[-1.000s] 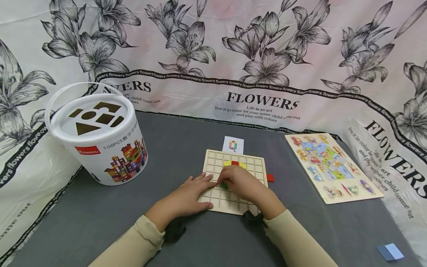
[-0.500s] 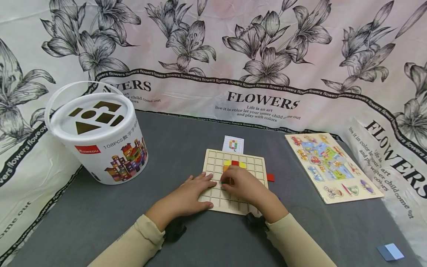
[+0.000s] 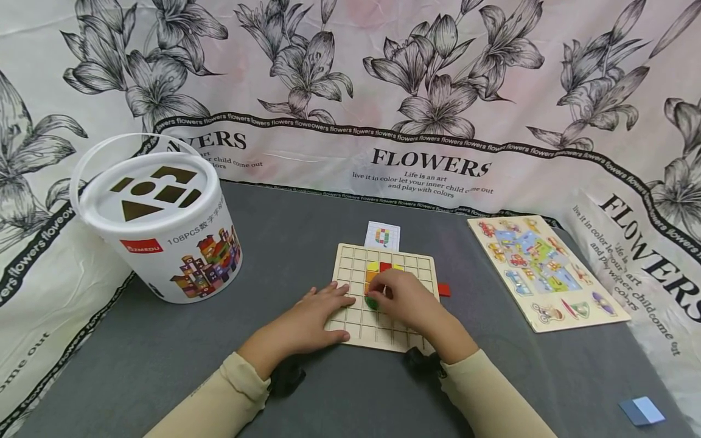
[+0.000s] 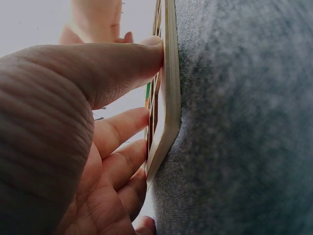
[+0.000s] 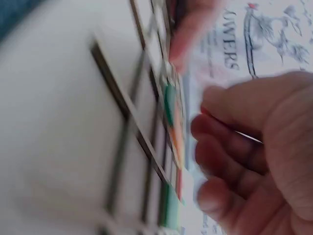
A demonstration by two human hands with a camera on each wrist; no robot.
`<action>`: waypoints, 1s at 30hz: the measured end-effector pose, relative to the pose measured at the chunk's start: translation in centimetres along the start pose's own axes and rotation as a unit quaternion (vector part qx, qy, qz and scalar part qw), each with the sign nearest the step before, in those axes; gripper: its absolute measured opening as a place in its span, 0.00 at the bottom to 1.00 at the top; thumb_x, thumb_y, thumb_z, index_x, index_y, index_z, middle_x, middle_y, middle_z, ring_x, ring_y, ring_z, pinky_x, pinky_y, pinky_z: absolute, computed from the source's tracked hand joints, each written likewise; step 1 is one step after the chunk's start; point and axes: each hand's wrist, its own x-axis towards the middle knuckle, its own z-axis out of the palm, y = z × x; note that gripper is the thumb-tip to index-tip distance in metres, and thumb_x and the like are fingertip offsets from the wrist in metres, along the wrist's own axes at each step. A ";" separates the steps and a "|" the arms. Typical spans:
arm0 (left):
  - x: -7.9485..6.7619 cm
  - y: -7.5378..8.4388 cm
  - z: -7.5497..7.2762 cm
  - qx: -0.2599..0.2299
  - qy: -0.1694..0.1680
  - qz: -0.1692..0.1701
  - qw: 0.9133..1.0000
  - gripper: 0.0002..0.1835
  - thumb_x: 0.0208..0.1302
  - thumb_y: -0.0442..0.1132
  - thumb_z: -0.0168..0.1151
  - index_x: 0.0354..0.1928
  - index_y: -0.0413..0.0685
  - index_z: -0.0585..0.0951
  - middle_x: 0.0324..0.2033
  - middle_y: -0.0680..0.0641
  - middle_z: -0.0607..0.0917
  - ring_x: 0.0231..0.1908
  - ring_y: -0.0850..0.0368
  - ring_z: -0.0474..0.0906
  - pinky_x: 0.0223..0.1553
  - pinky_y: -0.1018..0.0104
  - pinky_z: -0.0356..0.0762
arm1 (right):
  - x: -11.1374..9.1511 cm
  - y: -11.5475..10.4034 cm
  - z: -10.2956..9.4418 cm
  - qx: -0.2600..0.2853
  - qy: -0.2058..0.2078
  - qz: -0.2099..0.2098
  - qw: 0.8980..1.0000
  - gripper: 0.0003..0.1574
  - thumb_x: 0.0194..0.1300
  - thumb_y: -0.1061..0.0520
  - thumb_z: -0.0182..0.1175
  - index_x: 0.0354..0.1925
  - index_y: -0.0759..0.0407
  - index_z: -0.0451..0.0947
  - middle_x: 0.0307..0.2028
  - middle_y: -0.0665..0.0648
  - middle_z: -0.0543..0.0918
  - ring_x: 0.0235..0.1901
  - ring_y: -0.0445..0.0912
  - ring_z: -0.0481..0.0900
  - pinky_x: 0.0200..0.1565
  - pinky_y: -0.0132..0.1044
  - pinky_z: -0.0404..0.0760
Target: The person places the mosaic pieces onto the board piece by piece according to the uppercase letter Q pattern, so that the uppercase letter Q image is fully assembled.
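A wooden grid board lies on the table with yellow, red and orange tiles in its upper part. Below the orange ones sits a rounded green tile. My left hand rests on the board's left side with fingers spread, the thumb lying on its near edge. Over the middle hovers my right hand, its fingertips beside the green tile. In the right wrist view its loosely curled fingers stand apart from the board, with no piece plainly seen in them. It hides part of the grid.
A small pattern card lies behind the board. A red tile lies at its right edge. A white lidded bucket stands left, a picture puzzle right. A blue item lies near right.
My right hand has shifted slightly to the right from the green tile, which now shows more on the grid below the orange tiles. The left hand has stayed in place.
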 end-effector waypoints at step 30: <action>0.0 0.0 0.0 -0.004 -0.001 0.000 1.000 0.36 0.71 0.45 0.75 0.78 0.48 0.76 0.84 0.43 0.66 0.87 0.44 0.53 0.85 0.31 0.46 | -6.2 10.6 -4.8 -0.013 0.049 0.163 0.985 0.13 0.75 0.57 0.70 0.53 0.61 0.86 0.48 0.63 0.86 0.41 0.52 0.82 0.43 0.52 0.84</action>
